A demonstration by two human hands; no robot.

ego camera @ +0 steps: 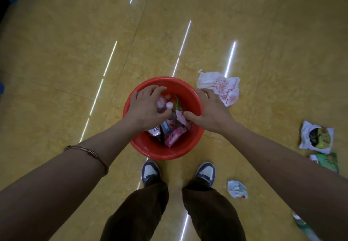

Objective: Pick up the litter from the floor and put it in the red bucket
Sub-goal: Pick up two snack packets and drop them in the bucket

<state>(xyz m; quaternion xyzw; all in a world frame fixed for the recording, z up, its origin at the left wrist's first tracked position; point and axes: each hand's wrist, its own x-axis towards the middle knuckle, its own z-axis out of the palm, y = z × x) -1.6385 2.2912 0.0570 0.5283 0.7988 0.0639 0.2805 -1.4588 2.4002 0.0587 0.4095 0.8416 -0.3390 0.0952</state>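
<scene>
Finding: the drop step is in hand. The red bucket (165,155) stands on the floor (75,52) just ahead of my shoes and already holds wrappers, cartons and a pink-capped bottle (169,105).

My left hand (146,106) is over the bucket's left half, fingers bent and spread, thumb beside the bottle. I cannot tell whether it grips or has let go. My right hand (211,112) lies across the right rim with the thumb inside and the fingers loose. Nothing is seen in it.

Outstanding on the floor, all to my right:
- white-and-red paper (220,88) just beside the bucket
- a snack packet (316,137)
- a green packet (326,161)
- a crumpled scrap (237,189) near my right shoe

Judgement: next, clear the hands and take the nearest paper. It is thin, so pinch it.
</scene>
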